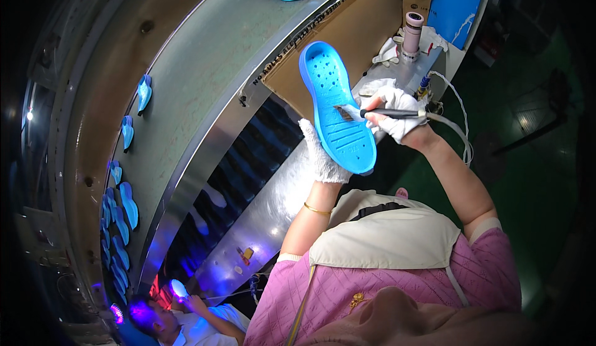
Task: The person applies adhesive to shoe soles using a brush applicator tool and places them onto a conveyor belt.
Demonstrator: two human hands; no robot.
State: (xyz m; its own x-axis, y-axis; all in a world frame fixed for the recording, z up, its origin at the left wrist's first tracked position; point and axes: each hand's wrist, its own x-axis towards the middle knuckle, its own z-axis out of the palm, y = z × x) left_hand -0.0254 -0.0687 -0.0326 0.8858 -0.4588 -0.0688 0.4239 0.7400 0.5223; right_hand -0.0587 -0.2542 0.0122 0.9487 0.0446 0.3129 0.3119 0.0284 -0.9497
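A bright blue shoe sole (328, 88) is held up in front of me, its inner side with small holes and ridges facing up. My left hand (320, 160), in a white knit glove, is closed on the sole's left edge near the heel; most of its fingers are hidden beneath. My right hand (397, 105) wears a white glove with some fingertips bare. It grips the black handle of a brush (349, 112), fed by a pale hose (456, 130). The bristles lie over the middle of the sole, apparently touching it.
A curved green conveyor belt (186, 85) carries several blue soles (129, 204) on my left. Cardboard (347, 35) leans along its metal edge. On the metal ledge stand a pink bottle (412, 32) and white gloves (387, 52). Another person (211, 321) holds a sole at lower left.
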